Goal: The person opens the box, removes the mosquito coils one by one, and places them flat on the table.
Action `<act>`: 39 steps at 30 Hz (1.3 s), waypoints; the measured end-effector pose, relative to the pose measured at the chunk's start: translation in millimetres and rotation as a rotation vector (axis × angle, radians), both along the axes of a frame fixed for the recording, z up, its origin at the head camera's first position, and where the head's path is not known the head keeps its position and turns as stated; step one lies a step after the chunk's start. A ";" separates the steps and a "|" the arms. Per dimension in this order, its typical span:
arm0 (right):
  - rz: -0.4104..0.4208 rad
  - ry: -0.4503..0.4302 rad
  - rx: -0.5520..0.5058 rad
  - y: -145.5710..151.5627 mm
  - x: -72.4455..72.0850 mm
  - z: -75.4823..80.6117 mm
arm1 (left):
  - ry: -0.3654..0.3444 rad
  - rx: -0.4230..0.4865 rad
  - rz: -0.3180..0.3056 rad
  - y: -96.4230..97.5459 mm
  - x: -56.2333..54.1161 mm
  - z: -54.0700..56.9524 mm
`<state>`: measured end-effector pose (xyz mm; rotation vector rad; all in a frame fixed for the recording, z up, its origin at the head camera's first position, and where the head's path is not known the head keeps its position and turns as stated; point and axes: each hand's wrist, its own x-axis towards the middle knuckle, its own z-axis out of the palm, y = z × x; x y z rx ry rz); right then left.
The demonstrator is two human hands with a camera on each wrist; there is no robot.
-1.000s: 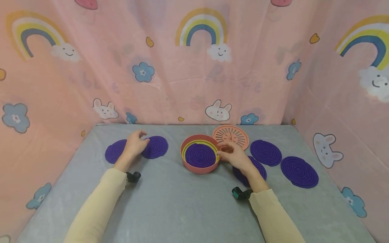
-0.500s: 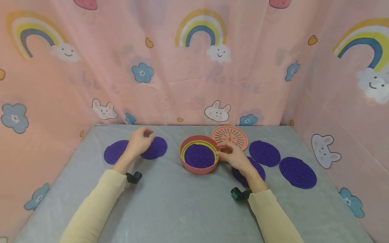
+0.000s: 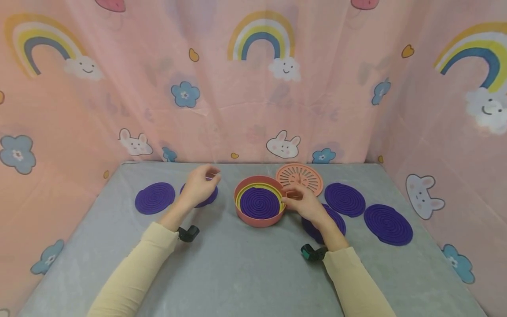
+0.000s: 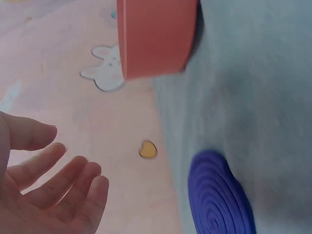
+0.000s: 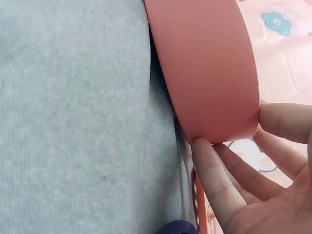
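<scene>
A round pink box (image 3: 259,223) stands mid-table in the head view, with a yellow lining (image 3: 259,185) and a purple spiral coaster (image 3: 259,203) lying flat inside. On its right side my right hand (image 3: 304,203) grips the rim, thumb at the top edge and fingers against the outer wall (image 5: 209,73). My left hand (image 3: 200,184) hovers left of the box with fingers loosely bent and nothing in them. Beneath it, partly covered, lies another purple coaster (image 3: 210,200), also visible in the left wrist view (image 4: 214,195).
A slotted pink lid (image 3: 299,177) lies behind the box. One purple coaster (image 3: 155,198) is at far left. To the right lie more coasters (image 3: 345,199), the outermost coaster (image 3: 388,224) and a coaster partly under my right arm (image 3: 317,231). A patterned curtain (image 3: 237,114) surrounds the table.
My left hand has lifted off the left coasters and moved right toward the box, uncovering the far-left coaster. The right hand stays on the box rim.
</scene>
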<state>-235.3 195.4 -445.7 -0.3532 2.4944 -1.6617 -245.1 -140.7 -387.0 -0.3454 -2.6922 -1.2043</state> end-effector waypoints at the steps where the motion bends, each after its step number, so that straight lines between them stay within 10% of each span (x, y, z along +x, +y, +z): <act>1: -0.001 -0.001 0.001 0.3 -0.3 0.2 | 0.002 0.005 -0.010 3.3 0.5 1.1; 24: -0.012 -0.009 0.007 0.6 -0.8 -0.5 | -0.086 -0.040 -0.204 68.5 -5.4 -5.1; 39: -0.002 0.000 0.012 -0.1 -0.9 -0.9 | -0.220 -0.003 -0.180 98.7 -10.2 -14.4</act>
